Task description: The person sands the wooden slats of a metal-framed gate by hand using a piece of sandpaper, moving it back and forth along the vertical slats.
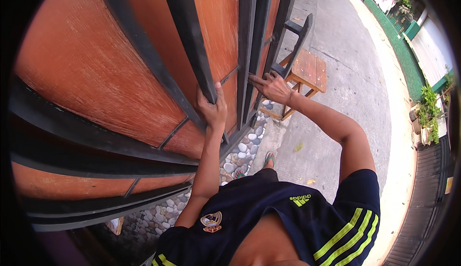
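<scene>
In front of me and to the left rises a gate (91,50) with reddish-brown panels and dark grey bars. My left hand (211,108) is closed round the lower end of one dark bar (188,35), thumb on its near side. To the right, my right hand (273,87) reaches to another dark upright bar (246,31). Its foremost fingers are pressed together against that bar's edge. Whether something small sits under those fingertips is hidden.
A wooden stool (309,69) stands just beyond my right hand, beside a dark handle-like bracket (301,38) on the gate. Rounded stones (242,148) line the gate's foot, near my sandalled feet (270,159). Grey paving (345,88) runs along the right, with potted plants (427,112) farther off.
</scene>
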